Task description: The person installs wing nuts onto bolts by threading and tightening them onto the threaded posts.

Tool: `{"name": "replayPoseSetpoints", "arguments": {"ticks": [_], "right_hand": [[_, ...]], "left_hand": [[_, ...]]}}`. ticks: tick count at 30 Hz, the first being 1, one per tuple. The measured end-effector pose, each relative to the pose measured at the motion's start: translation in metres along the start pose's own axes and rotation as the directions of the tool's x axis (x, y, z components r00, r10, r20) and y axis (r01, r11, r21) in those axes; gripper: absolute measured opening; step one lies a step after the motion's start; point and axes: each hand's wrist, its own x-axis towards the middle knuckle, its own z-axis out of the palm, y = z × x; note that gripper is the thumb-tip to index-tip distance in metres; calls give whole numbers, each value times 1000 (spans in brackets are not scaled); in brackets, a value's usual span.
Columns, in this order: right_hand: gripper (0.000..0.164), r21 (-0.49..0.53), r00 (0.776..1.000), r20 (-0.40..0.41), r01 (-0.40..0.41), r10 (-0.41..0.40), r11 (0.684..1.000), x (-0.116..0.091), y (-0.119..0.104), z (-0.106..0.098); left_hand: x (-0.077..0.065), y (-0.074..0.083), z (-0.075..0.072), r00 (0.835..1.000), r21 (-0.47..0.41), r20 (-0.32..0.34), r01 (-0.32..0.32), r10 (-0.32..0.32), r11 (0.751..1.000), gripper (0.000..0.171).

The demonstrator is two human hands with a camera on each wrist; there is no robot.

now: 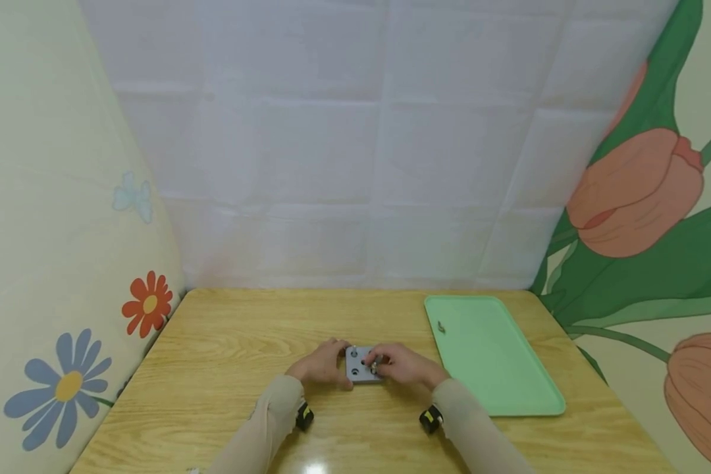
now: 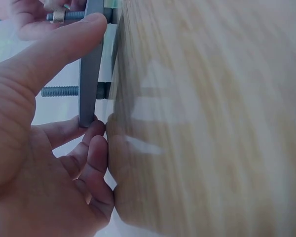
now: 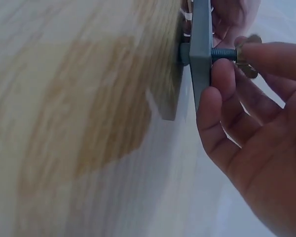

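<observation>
Right now both hands are at work on a gray plate (image 1: pixel 365 376), which lies near the front-middle of the wooden table (image 1: pixel 243 332), just left of a green tray (image 1: pixel 492 359). The left hand (image 1: pixel 322 365) grips the plate from its left side, thumb against the near edge and other fingers curled beside it. The right hand (image 1: pixel 407 365) pinches a brass-colored wing nut (image 3: pixel 250 72) at the free end of a threaded bolt (image 3: pixel 223 54) on the plate's right side; a length of thread shows between nut and plate. Another bolt (image 2: pixel 60 91) stands through the plate further left, its threaded end bare. Bolt heads show on the underside, between plate and table — the plate sits raised above the wood. On the tray, near its left rim, lies a small metal piece (image 1: pixel 441 326) — too small to identify — well apart from both hands.
</observation>
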Motion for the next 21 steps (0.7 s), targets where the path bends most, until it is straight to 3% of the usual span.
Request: {"name": "replayPoseSetpoints", "arguments": {"ticks": [7, 13, 18, 21], "right_hand": [[12, 21, 997, 2, -73, 73, 997, 0, 2, 0], [3, 16, 991, -88, -101, 102, 995, 3, 4, 6], [6, 14, 988, -122, -91, 92, 996, 4, 3, 10], [20, 34, 993, -91, -71, 74, 997, 2, 4, 9]], "left_hand": [[0, 0, 1, 1000, -19, 11, 18, -18, 1000, 79], [0, 0, 1, 1000, -11, 4, 12, -12, 1000, 80], [-1, 1, 0, 1000, -13, -6, 6, -6, 1000, 79], [-1, 2, 0, 1000, -16, -9, 0, 0, 1000, 78]]}}
